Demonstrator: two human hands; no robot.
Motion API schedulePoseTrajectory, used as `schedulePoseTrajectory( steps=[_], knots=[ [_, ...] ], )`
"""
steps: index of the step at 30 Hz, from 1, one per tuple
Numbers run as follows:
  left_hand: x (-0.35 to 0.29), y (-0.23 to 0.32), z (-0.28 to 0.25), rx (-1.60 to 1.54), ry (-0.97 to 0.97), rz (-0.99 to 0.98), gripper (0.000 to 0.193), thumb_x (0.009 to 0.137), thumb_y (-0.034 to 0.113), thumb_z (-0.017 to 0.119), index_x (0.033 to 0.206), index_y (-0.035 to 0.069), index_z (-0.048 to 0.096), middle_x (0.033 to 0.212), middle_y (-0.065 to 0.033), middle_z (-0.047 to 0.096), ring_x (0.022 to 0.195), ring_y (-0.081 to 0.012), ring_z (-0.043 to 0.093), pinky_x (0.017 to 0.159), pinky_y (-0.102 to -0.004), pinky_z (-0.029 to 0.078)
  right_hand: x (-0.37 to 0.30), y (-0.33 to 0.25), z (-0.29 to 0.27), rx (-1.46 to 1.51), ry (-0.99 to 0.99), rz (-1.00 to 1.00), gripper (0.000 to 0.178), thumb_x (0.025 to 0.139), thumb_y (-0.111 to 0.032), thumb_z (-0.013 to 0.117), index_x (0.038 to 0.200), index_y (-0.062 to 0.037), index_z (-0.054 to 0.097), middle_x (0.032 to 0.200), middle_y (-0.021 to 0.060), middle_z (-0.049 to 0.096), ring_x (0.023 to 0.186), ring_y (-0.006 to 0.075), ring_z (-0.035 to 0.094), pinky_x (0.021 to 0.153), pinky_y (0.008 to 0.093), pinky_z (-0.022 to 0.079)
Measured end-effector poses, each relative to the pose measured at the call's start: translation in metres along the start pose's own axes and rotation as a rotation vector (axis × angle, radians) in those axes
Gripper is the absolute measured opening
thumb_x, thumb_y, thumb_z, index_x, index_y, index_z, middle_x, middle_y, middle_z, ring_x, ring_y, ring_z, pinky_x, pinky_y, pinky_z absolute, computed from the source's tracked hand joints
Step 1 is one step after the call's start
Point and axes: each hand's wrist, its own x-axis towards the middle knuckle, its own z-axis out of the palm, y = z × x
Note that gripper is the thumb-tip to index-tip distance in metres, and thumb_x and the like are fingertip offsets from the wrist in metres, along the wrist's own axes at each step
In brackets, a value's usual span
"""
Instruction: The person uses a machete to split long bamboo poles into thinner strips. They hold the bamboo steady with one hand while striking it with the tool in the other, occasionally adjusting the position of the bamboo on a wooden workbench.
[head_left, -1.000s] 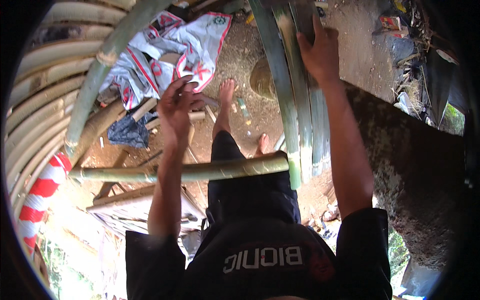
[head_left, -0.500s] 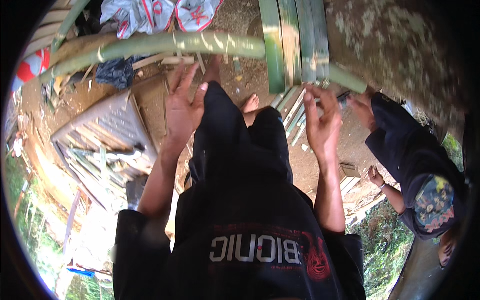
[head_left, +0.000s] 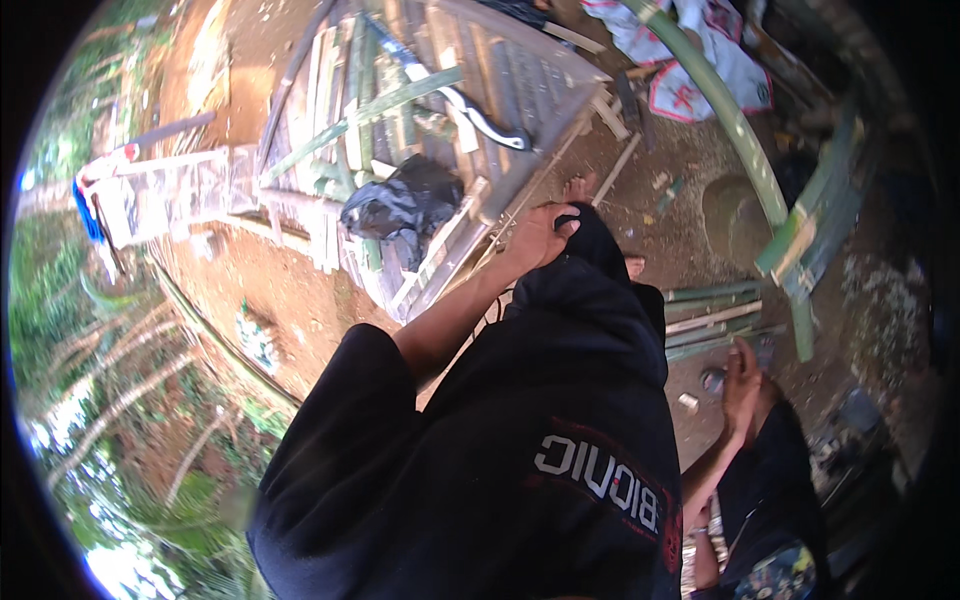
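My left hand [head_left: 543,236] rests on my left knee, its thumb apart from the fingers, with no tool in it. My right hand [head_left: 741,388] reaches out low on the right with its fingers stretched, holding nothing that I can see. Beside it are a co-worker's lower leg [head_left: 772,405] and the cut bamboo strips [head_left: 712,316] on the ground. Farther off to the right, split green bamboo pieces [head_left: 800,240] lean against a long bamboo pole [head_left: 735,125].
A slatted wooden platform [head_left: 545,160] at the left carries bamboo strips, a black plastic bag [head_left: 405,205] and a long-bladed tool with a curved black-and-white handle [head_left: 490,128]. White sacks with red trim [head_left: 705,85] lie at the far right. A large rock-like surface [head_left: 885,310] borders the right.
My view has swung to the left, bringing the platform to the middle. My left hand has come down onto my knee; my right hand has dropped away from the split bamboo.
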Motion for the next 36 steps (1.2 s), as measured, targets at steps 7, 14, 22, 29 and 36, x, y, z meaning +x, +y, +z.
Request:
schedulePoseTrajectory(
  steps=[7, 14, 22, 29, 36],
  knots=[
    [0.022, -0.064, -0.109, -0.449, 0.429, -0.146, 0.029, 0.093, 0.018, 0.062, 0.116, 0.000, 0.064, 0.104, -0.0140, 0.067, 0.093, -0.0205, 0.065, 0.080, -0.0319, 0.050, 0.075, -0.136, -0.002, -0.014, 0.076, -0.126, 0.040, 0.097, -0.023, 0.052, 0.127, 0.0035, 0.056, 0.119, 0.0191, 0.063, 0.106, 0.0253, 0.060, 0.092, 0.0351, 0.047],
    [0.095, -0.155, -0.236, -1.291, 0.880, -0.428, 0.045, 0.095, 0.018, 0.058, 0.132, -0.004, 0.046, 0.127, -0.0153, 0.056, 0.112, -0.0237, 0.055, 0.085, -0.0375, 0.051, 0.085, -0.322, 0.088, -0.253, -0.196, -0.428, 0.038, 0.097, -0.021, 0.052, 0.129, 0.0002, 0.056, 0.110, 0.0189, 0.065, 0.102, 0.0226, 0.061, 0.090, 0.0348, 0.046],
    [0.187, -0.245, -0.252, -1.728, 0.982, -0.841, 0.041, 0.090, 0.020, 0.064, 0.126, 0.006, 0.051, 0.119, -0.0119, 0.056, 0.101, -0.0269, 0.057, 0.085, -0.0414, 0.051, 0.069, -0.374, 0.119, -0.337, -0.359, -0.385, 0.036, 0.095, -0.018, 0.055, 0.127, 0.0005, 0.056, 0.099, 0.0183, 0.067, 0.087, 0.0246, 0.064, 0.081, 0.0351, 0.049],
    [0.176, -0.215, -0.274, -1.388, 1.275, -0.978, 0.034, 0.084, 0.018, 0.072, 0.112, 0.000, 0.064, 0.110, -0.0192, 0.067, 0.092, -0.0325, 0.064, 0.080, -0.0423, 0.050, 0.075, -0.349, 0.105, -0.367, -0.241, -0.329, 0.038, 0.094, -0.021, 0.056, 0.124, 0.0017, 0.058, 0.106, 0.0234, 0.066, 0.095, 0.0296, 0.066, 0.083, 0.0379, 0.050],
    [0.161, -0.221, -0.245, -0.940, 1.658, -0.801, 0.046, 0.087, 0.009, 0.058, 0.128, -0.006, 0.044, 0.105, -0.0217, 0.063, 0.083, -0.0283, 0.061, 0.072, -0.0417, 0.047, 0.074, -0.392, 0.119, -0.292, -0.214, -0.502, 0.035, 0.095, -0.020, 0.056, 0.123, 0.0001, 0.060, 0.107, 0.0220, 0.066, 0.094, 0.0298, 0.066, 0.083, 0.0379, 0.050]
  ],
)
